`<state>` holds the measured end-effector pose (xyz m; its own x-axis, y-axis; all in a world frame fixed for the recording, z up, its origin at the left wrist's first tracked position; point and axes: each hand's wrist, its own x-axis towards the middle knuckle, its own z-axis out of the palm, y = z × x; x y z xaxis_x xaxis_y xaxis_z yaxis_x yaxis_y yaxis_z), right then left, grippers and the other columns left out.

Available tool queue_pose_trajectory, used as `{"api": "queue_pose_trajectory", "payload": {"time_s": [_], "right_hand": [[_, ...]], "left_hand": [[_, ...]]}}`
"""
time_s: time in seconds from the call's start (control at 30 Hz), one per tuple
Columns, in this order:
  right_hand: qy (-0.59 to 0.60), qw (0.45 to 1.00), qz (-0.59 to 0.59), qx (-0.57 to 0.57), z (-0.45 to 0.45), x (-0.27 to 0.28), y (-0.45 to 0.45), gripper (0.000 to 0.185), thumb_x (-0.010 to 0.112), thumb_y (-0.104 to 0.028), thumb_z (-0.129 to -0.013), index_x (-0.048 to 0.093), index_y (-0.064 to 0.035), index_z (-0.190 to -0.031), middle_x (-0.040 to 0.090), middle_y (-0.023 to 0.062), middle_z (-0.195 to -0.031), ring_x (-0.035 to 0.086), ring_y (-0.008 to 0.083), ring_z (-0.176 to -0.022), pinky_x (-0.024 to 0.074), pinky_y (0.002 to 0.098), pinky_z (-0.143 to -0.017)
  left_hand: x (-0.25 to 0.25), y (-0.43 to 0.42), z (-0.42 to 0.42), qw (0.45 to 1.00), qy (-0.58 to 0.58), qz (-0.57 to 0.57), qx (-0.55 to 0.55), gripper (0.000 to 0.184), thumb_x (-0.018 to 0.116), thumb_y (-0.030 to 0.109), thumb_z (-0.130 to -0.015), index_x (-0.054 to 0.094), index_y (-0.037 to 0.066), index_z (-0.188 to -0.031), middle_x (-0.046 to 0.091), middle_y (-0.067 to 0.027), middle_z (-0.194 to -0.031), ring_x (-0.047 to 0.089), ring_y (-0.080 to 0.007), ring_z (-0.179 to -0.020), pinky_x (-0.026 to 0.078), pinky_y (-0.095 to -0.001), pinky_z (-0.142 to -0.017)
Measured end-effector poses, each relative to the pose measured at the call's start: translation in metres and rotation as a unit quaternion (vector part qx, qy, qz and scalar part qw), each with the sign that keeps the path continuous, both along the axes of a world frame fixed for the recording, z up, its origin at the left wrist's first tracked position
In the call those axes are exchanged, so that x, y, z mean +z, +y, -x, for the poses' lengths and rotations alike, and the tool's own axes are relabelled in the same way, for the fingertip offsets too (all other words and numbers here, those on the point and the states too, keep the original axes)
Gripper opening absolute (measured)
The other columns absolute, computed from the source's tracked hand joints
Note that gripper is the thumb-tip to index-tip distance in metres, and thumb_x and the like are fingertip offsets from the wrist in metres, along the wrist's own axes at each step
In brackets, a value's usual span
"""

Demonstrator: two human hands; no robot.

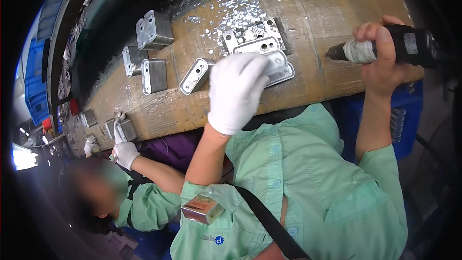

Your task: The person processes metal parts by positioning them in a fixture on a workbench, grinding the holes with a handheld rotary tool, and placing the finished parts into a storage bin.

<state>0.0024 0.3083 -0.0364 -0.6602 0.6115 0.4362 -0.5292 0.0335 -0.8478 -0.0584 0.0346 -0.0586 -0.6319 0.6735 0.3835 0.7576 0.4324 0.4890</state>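
"I'm handling the camera feed from here. What are you reading on the left hand point(238, 89)?"

"I'm seeing it in a white glove, reaching over the bench point(332, 0), its fingers curling down onto a rounded metal part point(276, 61)."

"Is it pinching that part, or only resting there?"

"I'm not able to tell; the glove is hiding the undersides of the fingers from me."

"And where is the part sitting?"

"It's sitting near the bench's near edge, just in front of a flat fixture block point(274, 26) with holes in it. Beyond that, small shiny discs point(245, 7) are lying scattered."

"I'm checking the right hand point(382, 58) now. Bare, yes?"

"Yes, bare, and it's wrapping firmly around a black power tool point(408, 43), just behind the white-wrapped neck. The tip is pointing toward the rounded part, well apart from it."

"I'm noticing more metal on the left side of the view."

"One finned block point(196, 77) is lying at an angle just beside the glove, and four finned pieces point(159, 29) are sitting in two pairs farther along."

"Who is working at the far left?"

"I'm making out a co-worker's gloved hand point(126, 155) touching a metal block point(127, 130). A blue crate point(415, 97) is standing behind the wearer's right arm."
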Motion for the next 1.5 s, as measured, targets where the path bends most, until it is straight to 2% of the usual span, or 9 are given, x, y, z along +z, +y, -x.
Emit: {"api": "queue_pose_trajectory", "payload": {"time_s": [0.07, 0.2, 0.63, 0.73, 0.97, 1.13, 1.23, 1.33, 1.5], "right_hand": [[-0.012, 1.000, -0.014, -0.001, 0.002, 0.001, -0.001, 0.031, 0.072, -0.004, -0.092, 0.055, 0.0101, -0.114, 0.066, 0.0105, -0.079, 0.067, 0.0218, -0.071, 0.0570, 0.0381, -0.072], [-0.047, 0.998, -0.051, -0.012, 0.007, 0.008, -0.006, 0.030, 0.071, -0.004, -0.092, 0.056, 0.0094, -0.114, 0.066, 0.0099, -0.078, 0.067, 0.0208, -0.070, 0.0568, 0.0370, -0.071], [-0.034, 0.999, -0.042, 0.003, 0.025, 0.007, -0.019, 0.027, 0.070, -0.004, -0.093, 0.058, 0.0077, -0.114, 0.067, 0.0101, -0.078, 0.068, 0.0198, -0.071, 0.0570, 0.0356, -0.070], [-0.064, 0.997, -0.039, -0.011, 0.020, 0.007, -0.018, 0.029, 0.062, -0.004, -0.096, 0.054, 0.0095, -0.120, 0.063, 0.0123, -0.083, 0.063, 0.0257, -0.076, 0.0552, 0.0462, -0.074], [-0.004, 0.999, 0.012, 0.050, 0.013, -0.009, -0.002, 0.033, 0.063, -0.006, -0.096, 0.052, 0.0089, -0.124, 0.063, 0.0131, -0.085, 0.063, 0.0255, -0.077, 0.0561, 0.0470, -0.076], [0.009, 0.999, 0.012, 0.049, 0.013, -0.009, 0.001, 0.033, 0.062, -0.005, -0.095, 0.052, 0.0089, -0.123, 0.063, 0.0138, -0.085, 0.063, 0.0247, -0.077, 0.0565, 0.0474, -0.077], [0.011, 0.999, 0.027, 0.046, 0.012, -0.013, 0.003, 0.033, 0.062, -0.005, -0.095, 0.052, 0.0092, -0.123, 0.063, 0.0139, -0.085, 0.062, 0.0245, -0.076, 0.0567, 0.0472, -0.076], [0.023, 0.998, 0.034, 0.042, 0.013, -0.014, 0.005, 0.034, 0.062, -0.006, -0.095, 0.052, 0.0095, -0.123, 0.063, 0.0140, -0.084, 0.063, 0.0245, -0.076, 0.0569, 0.0470, -0.075], [0.009, 0.999, 0.043, 0.023, 0.008, -0.015, 0.005, 0.034, 0.063, -0.007, -0.095, 0.052, 0.0096, -0.122, 0.063, 0.0138, -0.084, 0.063, 0.0249, -0.076, 0.0569, 0.0464, -0.075]], "left_hand": [[-0.001, -0.003, 0.016, 0.998, 0.050, 0.005, 0.030, 0.029, 0.079, 0.008, -0.074, 0.069, 0.011, -0.102, 0.068, -0.0068, -0.107, 0.064, -0.0312, -0.101, 0.049, -0.0438, -0.086], [-0.015, -0.002, 0.038, 0.999, 0.016, 0.030, -0.014, 0.021, 0.080, 0.007, -0.074, 0.070, 0.007, -0.092, 0.071, -0.0107, -0.111, 0.066, -0.0343, -0.102, 0.051, -0.0453, -0.089], [-0.017, -0.008, 0.038, 0.995, 0.045, -0.056, 0.062, 0.021, 0.080, 0.008, -0.075, 0.068, 0.011, -0.091, 0.067, -0.0071, -0.104, 0.063, -0.0307, -0.095, 0.049, -0.0434, -0.083], [-0.015, -0.007, 0.040, 0.992, 0.049, -0.025, 0.113, 0.017, 0.081, 0.011, -0.077, 0.069, 0.010, -0.089, 0.066, -0.0090, -0.103, 0.062, -0.0317, -0.090, 0.051, -0.0420, -0.079], [0.004, 0.011, 0.018, 0.987, -0.021, 0.108, 0.116, 0.019, 0.077, 0.021, -0.084, 0.074, 0.007, -0.096, 0.066, -0.0133, -0.096, 0.065, -0.0343, -0.087, 0.053, -0.0437, -0.075], [0.029, 0.005, 0.005, 0.967, -0.144, 0.201, 0.059, 0.029, 0.064, 0.004, -0.088, 0.070, 0.003, -0.117, 0.066, -0.0200, -0.105, 0.066, -0.0380, -0.095, 0.052, -0.0425, -0.082], [0.031, 0.000, 0.012, 0.954, -0.078, 0.288, 0.030, 0.031, 0.067, 0.004, -0.086, 0.070, 0.006, -0.116, 0.065, -0.0175, -0.110, 0.063, -0.0370, -0.100, 0.051, -0.0429, -0.084], [0.017, -0.002, 0.023, 0.959, 0.079, 0.271, 0.026, 0.029, 0.073, 0.010, -0.079, 0.069, 0.010, -0.108, 0.063, -0.0118, -0.116, 0.060, -0.0354, -0.108, 0.049, -0.0462, -0.087], [0.007, 0.008, 0.031, 0.976, 0.141, 0.166, -0.002, 0.030, 0.082, 0.016, -0.073, 0.065, 0.011, -0.097, 0.062, -0.0100, -0.127, 0.058, -0.0339, -0.118, 0.046, -0.0485, -0.094]]}}
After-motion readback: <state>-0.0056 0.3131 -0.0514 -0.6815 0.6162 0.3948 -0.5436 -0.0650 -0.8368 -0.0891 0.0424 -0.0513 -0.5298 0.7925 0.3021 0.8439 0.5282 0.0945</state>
